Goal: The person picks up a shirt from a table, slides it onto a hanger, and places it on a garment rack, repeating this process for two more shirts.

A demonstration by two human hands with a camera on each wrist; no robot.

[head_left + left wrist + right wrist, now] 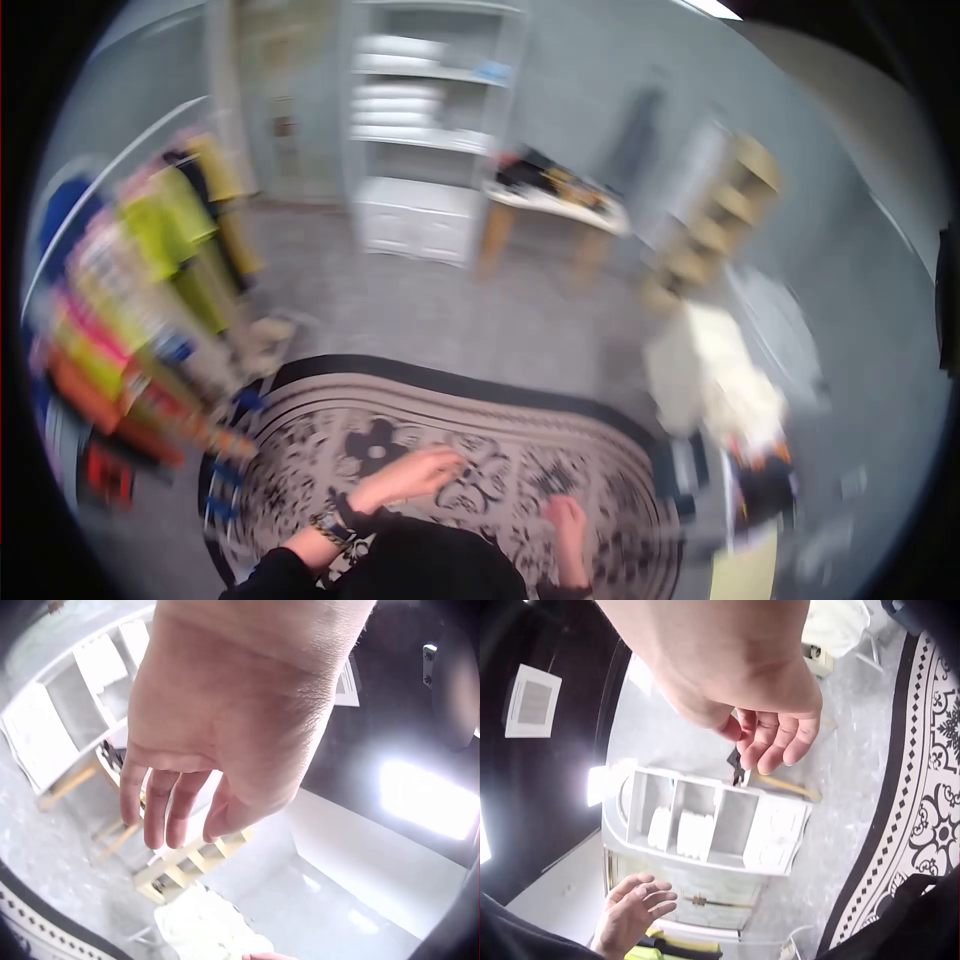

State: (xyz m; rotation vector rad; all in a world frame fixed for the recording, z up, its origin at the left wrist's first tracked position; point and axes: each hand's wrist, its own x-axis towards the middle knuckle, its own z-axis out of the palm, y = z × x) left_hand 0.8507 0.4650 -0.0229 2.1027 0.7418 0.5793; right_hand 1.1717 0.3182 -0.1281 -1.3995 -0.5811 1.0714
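Observation:
My left hand hovers above the patterned rug in the head view, its fingers loosely bent and nothing in them. A dark band and a chain-like bracelet or watch circle that wrist. To the right, my right hand is also raised over the rug, and blur hides some of its fingers. In the right wrist view the right hand has relaxed, slightly curled fingers around empty air. The left wrist view shows the left hand hanging with its fingers spread a little and the palm bare.
A rack of colourful clothes stands at left. Ahead are a white shelf unit with folded white stacks and a small table bearing dark items. On the right are a beige cubby shelf and a white-covered piece.

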